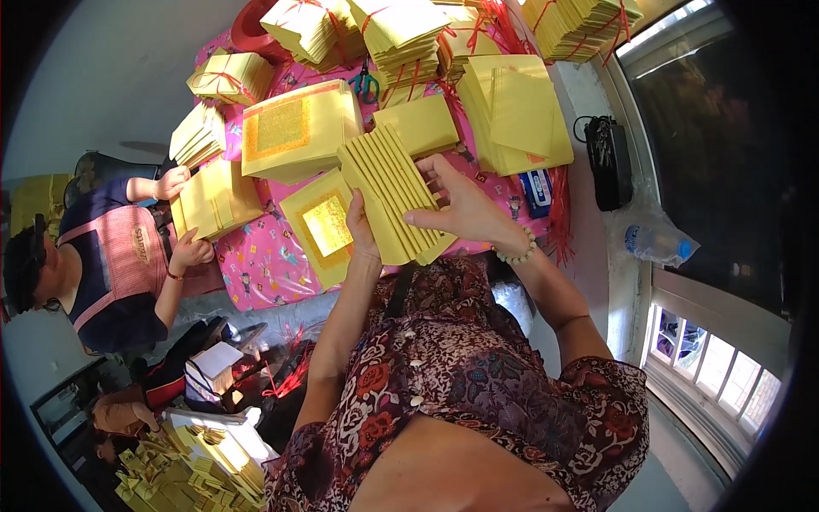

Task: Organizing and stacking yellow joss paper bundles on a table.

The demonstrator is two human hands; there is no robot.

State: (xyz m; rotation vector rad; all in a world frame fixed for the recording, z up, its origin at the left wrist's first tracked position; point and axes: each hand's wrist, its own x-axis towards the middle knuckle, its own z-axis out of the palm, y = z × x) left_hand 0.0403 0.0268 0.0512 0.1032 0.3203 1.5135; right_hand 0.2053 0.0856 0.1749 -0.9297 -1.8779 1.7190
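Note:
Between my two hands is a bundle of folded yellow papers (388,192), its ridged folds lying side by side. My left hand (365,226) grips its left edge, the thumb along the side. From the right, my right hand (461,205) closes around the other edge, thumb on top and fingers partly hidden behind it. Just left of the bundle lies a yellow sheet with a shiny gold square (328,226). Beyond it stands a thick stack of yellow paper with an orange-bordered gold patch (277,128). Another plain yellow stack (418,124) sits behind the bundle.
A pink patterned cloth (264,273) covers the table. Tied yellow bundles (401,43), scissors (365,85) and red ties (559,213) surround the work. More sheets (520,111) lie right. At left, a co-worker (119,247) holds a yellow stack. A bottle (657,246) rests by the window.

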